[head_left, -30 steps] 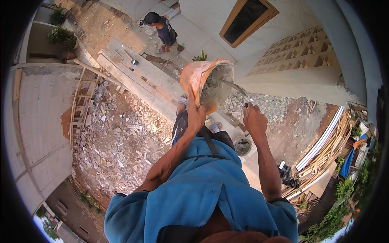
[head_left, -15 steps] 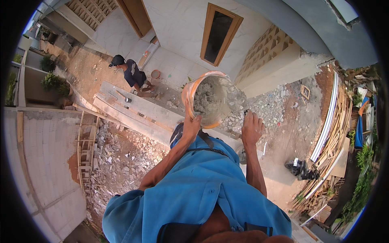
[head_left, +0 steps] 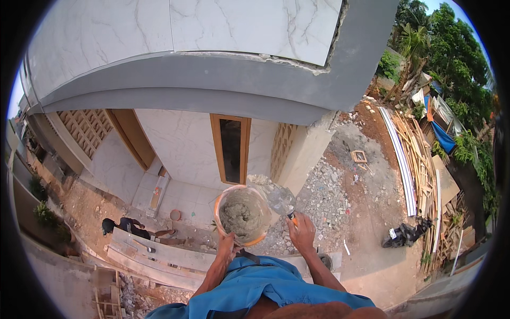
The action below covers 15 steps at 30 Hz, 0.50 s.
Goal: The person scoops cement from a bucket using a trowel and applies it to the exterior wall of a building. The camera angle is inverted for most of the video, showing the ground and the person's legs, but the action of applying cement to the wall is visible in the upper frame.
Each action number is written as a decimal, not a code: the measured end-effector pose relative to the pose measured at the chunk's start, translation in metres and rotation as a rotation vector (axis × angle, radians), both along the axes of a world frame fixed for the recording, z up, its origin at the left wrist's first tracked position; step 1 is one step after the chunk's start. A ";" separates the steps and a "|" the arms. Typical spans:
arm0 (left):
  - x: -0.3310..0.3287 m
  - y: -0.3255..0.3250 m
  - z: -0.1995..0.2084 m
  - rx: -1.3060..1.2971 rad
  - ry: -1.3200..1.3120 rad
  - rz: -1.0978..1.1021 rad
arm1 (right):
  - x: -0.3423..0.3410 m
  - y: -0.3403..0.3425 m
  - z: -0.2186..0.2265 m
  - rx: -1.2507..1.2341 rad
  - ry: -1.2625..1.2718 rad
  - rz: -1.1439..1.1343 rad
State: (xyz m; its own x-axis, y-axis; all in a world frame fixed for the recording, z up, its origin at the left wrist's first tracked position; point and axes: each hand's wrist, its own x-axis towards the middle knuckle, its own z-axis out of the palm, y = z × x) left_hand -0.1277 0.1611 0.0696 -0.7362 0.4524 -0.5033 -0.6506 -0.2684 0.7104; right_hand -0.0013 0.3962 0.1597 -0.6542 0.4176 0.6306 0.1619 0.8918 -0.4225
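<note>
My left hand (head_left: pixel 227 248) grips the near left rim of an orange bucket (head_left: pixel 257 240), held up in front of my waist. Wet grey mortar (head_left: pixel 241 217) fills the lower part of it, with a hollow in the middle. In my right hand (head_left: pixel 303 233) is a trowel (head_left: pixel 281 201) by its orange handle, fingers wrapped round it. The blade points up and left beside the bucket's right rim. A lump of mortar (head_left: pixel 260 182) sits toward its tip, over the bucket's far right edge.
Ahead rises a grey beam (head_left: pixel 212 82) below marbled tiles (head_left: pixel 255 26) with a rough mortar edge. Planks (head_left: pixel 159 259) run below me. At left, another person (head_left: pixel 130 227) bends low near the ground. Rubble (head_left: pixel 324 199), a motorbike (head_left: pixel 406 234) and a timber pile (head_left: pixel 419 159) lie right.
My view has tilted up, bringing the beam and tiles into sight. The trowel blade now shows plainly beside the bucket, and my right hand has turned. My left hand keeps the bucket.
</note>
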 end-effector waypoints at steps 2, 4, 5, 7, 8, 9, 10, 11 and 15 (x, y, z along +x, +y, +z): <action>-0.005 0.001 -0.009 -0.031 0.017 -0.055 | -0.010 0.013 0.035 -0.049 0.112 0.016; -0.004 -0.002 -0.010 -0.035 0.007 -0.088 | -0.029 0.033 0.082 -0.026 0.245 0.045; -0.003 -0.005 -0.011 -0.037 0.003 -0.101 | -0.038 0.045 0.104 0.003 0.302 0.060; 0.000 -0.010 -0.029 -0.019 -0.065 -0.067 | -0.055 0.071 0.141 -0.157 0.344 0.090; 0.001 -0.011 -0.035 -0.007 -0.098 -0.048 | -0.059 0.077 0.166 -0.424 0.342 0.167; 0.002 -0.013 -0.031 -0.013 -0.109 -0.026 | -0.064 0.082 0.190 -0.696 0.339 0.241; 0.006 -0.014 -0.024 -0.017 -0.120 -0.007 | -0.071 0.086 0.213 -0.708 0.394 0.268; 0.010 -0.018 -0.020 -0.019 -0.135 0.031 | -0.084 0.089 0.228 -0.725 0.441 0.310; 0.003 -0.028 -0.051 -0.049 -0.189 0.003 | -0.098 0.123 0.258 -0.793 0.479 0.370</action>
